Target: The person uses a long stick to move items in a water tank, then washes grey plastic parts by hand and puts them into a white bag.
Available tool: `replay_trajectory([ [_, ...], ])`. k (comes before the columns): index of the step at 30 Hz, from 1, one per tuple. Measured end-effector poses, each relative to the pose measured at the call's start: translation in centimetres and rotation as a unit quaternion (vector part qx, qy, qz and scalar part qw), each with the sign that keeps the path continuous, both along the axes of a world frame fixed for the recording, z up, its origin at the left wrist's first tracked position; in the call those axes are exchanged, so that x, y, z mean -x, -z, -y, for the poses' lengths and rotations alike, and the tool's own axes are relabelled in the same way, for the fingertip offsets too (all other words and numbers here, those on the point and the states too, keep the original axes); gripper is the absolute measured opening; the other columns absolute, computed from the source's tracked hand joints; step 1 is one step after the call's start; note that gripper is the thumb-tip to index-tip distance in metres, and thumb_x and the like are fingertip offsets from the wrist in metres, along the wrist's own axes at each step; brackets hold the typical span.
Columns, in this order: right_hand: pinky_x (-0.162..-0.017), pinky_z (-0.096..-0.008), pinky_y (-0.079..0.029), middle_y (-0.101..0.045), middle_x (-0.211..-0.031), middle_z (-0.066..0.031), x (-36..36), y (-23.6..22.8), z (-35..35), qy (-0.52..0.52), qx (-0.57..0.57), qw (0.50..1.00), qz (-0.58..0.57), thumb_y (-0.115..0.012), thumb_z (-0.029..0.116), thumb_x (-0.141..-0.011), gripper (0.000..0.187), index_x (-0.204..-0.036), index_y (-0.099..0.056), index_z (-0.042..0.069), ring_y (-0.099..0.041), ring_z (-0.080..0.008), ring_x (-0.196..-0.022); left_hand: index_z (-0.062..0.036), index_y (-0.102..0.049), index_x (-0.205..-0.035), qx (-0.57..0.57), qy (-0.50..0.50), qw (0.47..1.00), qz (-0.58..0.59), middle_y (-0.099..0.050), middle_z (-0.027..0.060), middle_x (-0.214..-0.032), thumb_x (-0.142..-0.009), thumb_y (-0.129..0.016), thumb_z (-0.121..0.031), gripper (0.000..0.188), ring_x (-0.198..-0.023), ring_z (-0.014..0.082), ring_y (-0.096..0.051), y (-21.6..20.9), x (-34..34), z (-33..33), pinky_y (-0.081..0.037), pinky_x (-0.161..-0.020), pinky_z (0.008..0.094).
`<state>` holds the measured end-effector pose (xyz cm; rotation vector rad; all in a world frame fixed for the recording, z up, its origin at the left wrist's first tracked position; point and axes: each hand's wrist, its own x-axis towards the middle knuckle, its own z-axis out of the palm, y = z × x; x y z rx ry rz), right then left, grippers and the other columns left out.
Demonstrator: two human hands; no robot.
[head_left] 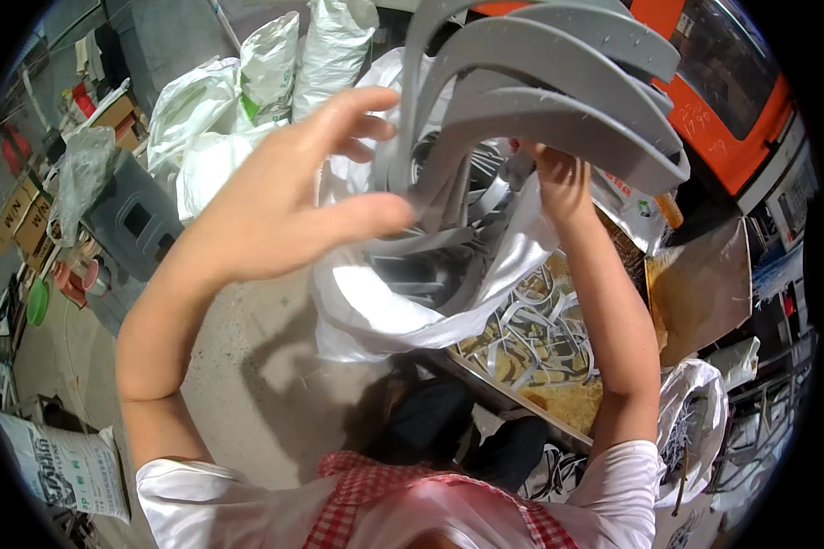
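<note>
Several curved grey plastic pieces are bunched together, raised above an open white sack. My right hand is closed on their lower right part, its fingers partly hidden behind them. My left hand is open to the left of the bunch, thumb and fingers spread, with nothing in it. Its fingertips come close to the pieces' left side; whether they touch cannot be told. Inside the sack lie more grey curved pieces.
A shallow tray with tangled grey strips stands right of the sack. An orange machine is at the far right. Full white sacks stand behind. A dark grey plastic bin is at left, a printed sack at lower left.
</note>
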<state>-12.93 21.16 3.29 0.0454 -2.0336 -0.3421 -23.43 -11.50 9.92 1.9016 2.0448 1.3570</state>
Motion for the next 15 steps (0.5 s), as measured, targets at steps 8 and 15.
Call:
replay_trajectory([
  [8, -0.058, -0.0298, -0.041, -0.053, -0.072, -0.0047, 0.0, -0.1, 3.6, -0.245, 0.512, 0.823, 0.003, -0.064, 0.020, -0.069, 0.026, -0.084, -0.055, 0.001, -0.051, -0.0161, -0.064, -0.0046, -0.056, -0.105, 0.043, 0.079, 0.963, -0.255, -0.059, 0.0069, -0.096, -0.060, -0.068, -0.049, 0.064, -0.096, 0.0214, -0.056, 1.5, 0.8, 1.8, -0.029, -0.099, 0.0442],
  [15, -0.073, -0.0302, -0.050, -0.064, -0.088, -0.0118, -1.3, -1.0, 5.4, -0.073, 0.540, 0.759, 0.357, -0.068, 0.030, -0.068, 0.046, -0.101, -0.056, 0.000, -0.062, -0.0199, -0.078, -0.0056, -0.058, -0.071, -0.051, 0.034, 0.914, -0.402, -0.045, 0.0019, -0.058, -0.059, -0.060, -0.003, 0.012, -0.057, 0.0182, -0.048, 2.1, 0.7, 2.3, -0.042, -0.082, 0.0377],
])
